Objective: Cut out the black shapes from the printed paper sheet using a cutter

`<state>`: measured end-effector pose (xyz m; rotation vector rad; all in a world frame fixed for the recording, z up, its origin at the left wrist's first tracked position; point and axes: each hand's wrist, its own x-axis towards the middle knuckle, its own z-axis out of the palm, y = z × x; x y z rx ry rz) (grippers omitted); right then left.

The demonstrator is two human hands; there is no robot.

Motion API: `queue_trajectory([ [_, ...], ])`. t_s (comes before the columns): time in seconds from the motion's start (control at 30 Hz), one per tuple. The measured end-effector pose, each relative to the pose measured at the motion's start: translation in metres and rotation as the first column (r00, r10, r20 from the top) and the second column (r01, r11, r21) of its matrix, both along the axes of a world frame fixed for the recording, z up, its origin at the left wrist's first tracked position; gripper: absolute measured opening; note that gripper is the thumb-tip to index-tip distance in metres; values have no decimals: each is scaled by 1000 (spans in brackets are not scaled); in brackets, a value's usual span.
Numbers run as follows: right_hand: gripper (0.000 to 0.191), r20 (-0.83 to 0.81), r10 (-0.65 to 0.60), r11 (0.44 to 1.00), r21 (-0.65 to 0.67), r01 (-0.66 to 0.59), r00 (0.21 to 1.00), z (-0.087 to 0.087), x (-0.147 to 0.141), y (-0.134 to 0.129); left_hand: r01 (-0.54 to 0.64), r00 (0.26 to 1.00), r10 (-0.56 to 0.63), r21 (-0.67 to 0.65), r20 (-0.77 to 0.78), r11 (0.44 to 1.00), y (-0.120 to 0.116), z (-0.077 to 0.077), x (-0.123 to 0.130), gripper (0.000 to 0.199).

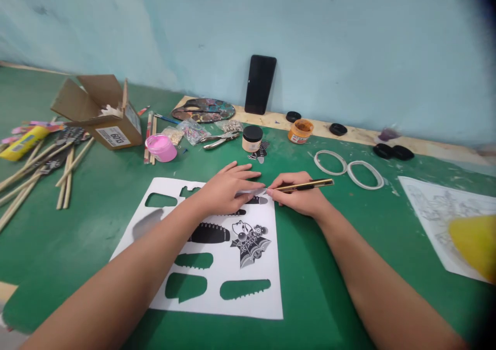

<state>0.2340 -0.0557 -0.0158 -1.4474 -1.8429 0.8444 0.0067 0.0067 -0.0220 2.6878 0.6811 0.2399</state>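
Observation:
A white printed sheet (251, 308) lies on the table, with several shapes cut out so the green surface shows through. A grey and black printed figure (251, 239) and dark patterned pieces remain on it. My left hand (225, 189) lies flat over the sheet's upper part, fingers spread, pressing on the paper. Between the thumb and fingers of my right hand (298, 195) is a slim gold and black craft knife (306, 185). Its pale tip meets the sheet's upper right edge, close to my left fingertips. Part of the print is hidden under my left hand and forearm.
Behind the sheet stand a pink tub (161, 148), a black-lidded jar (252, 138), an orange paint jar (300, 131) and pliers (220, 139). A cardboard box (112, 117) and wooden sticks (70, 177) are left. White rings (330, 163) and a drawing (434, 226) lie right. A phone (260, 85) leans on the wall.

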Motion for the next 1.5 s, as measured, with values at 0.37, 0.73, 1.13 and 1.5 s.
queue_trajectory([
  [0.37,12,95,49,993,103,-59,994,-4,-1,2,19,1000,-19,8,20,1000,3,-4,-2,34],
  [0.73,10,94,79,989,116,-89,992,-5,0,2,19,999,-19,5,39,1000,3,-5,-2,31],
  [1.13,10,152,152,966,187,-180,977,-1,0,1,29,998,-31,36,47,999,4,-7,-3,31],
  [1.5,10,184,187,962,166,-218,965,1,4,2,32,998,-34,41,43,999,5,-7,-4,32],
])
